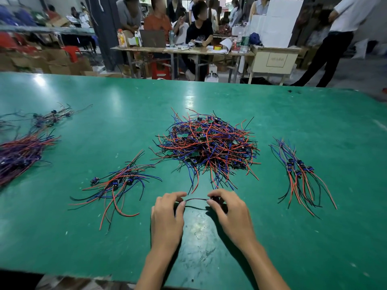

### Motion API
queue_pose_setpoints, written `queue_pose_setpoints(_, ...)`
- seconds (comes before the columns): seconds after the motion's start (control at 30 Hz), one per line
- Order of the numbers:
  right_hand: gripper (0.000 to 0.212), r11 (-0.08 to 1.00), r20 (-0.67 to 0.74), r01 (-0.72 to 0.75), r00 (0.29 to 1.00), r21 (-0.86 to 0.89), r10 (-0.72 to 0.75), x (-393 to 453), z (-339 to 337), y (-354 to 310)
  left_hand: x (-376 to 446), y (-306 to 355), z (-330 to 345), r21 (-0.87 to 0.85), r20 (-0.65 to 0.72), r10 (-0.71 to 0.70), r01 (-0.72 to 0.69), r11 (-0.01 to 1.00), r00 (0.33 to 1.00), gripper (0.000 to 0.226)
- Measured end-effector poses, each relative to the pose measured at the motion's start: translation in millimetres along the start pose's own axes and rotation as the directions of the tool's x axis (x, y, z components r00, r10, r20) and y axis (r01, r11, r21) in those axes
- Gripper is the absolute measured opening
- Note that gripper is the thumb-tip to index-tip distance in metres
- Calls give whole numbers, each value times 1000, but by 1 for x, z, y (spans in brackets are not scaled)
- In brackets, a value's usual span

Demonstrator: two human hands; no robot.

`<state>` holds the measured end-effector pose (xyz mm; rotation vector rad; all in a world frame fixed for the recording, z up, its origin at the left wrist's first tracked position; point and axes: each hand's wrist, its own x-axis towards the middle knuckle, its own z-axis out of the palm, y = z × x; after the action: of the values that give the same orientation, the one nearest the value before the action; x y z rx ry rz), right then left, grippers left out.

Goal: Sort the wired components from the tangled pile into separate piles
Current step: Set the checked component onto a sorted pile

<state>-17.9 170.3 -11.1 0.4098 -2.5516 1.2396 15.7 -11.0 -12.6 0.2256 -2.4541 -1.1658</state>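
A tangled pile (206,146) of red, blue and black wires with small green boards lies at the middle of the green table (272,237). Just in front of it my left hand (167,214) and my right hand (227,210) pinch the two ends of one wired component (196,199), stretched in a short arc between them. A looser sorted pile (117,183) lies to the left. A tidier sorted pile (301,174) with small dark parts lies to the right.
Two more wire bundles, one large (19,153) and one small (52,117), lie at the table's far left. Beyond the far edge, several people sit and stand around cluttered tables (180,50), with cardboard boxes and red stools on the floor.
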Motion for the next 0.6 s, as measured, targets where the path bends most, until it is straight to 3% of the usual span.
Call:
queue_pose_setpoints(0.13,31,984,-88,-20,995,174,36,-2,-2,-3,-2,2,-2,36,0,52,-52,998,999,11)
queue_pose_setpoints(0.23,44,945,-36,-108,991,309,125,-1,-5,-2,-3,0,-1,12,-11,51,-51,999,999,7)
queue_pose_setpoints(0.4,46,916,48,-169,985,363,163,0,-6,4,-3,-7,0,-82,-5,19,-20,996,1000,9)
queue_pose_setpoints(0.6,39,897,8,-157,986,414,169,1,-4,6,-3,-12,1,-221,-43,-88,76,972,995,16)
